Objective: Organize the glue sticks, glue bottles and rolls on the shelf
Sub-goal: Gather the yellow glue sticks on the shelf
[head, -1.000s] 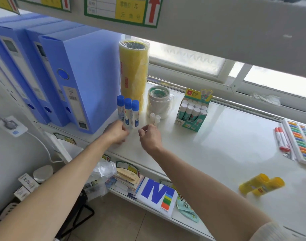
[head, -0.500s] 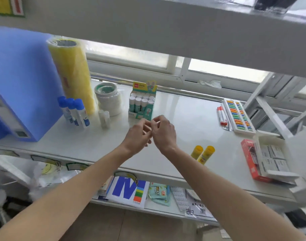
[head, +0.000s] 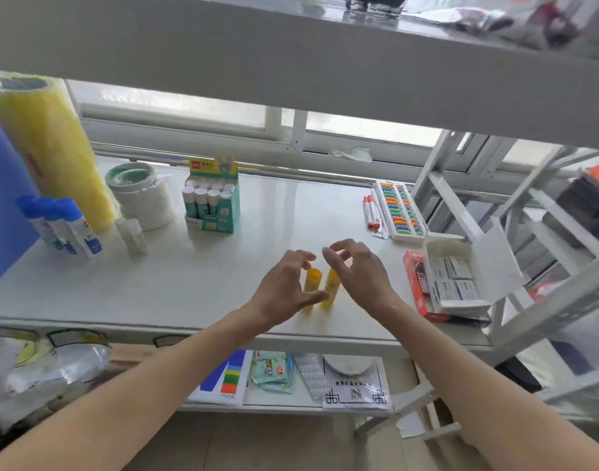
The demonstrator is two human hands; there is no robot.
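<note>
Two yellow glue sticks (head: 314, 283) lie side by side on the white shelf (head: 203, 283) near its front edge. My left hand (head: 286, 294) curls around the left stick, fingers apart, thumb below it. My right hand (head: 357, 270) hovers over the right stick (head: 331, 287) with fingers spread. At the far left stand three blue-capped glue bottles (head: 62, 227), two small clear bottles (head: 132, 234), a tall yellow tape roll stack (head: 50, 147), white tape rolls (head: 142, 195) and a green display box of glue sticks (head: 211, 202).
Blue file boxes (head: 2, 205) fill the left end. Red markers (head: 371, 212), a paint set (head: 400, 210) and an open white box on a red box (head: 454, 280) sit at the right. An upper shelf (head: 291, 62) hangs overhead; papers lie on the lower shelf (head: 291, 379).
The view swung right, away from the blue bottles. Both hands travelled right across the shelf from the bottles to the two yellow glue sticks and opened around them.
</note>
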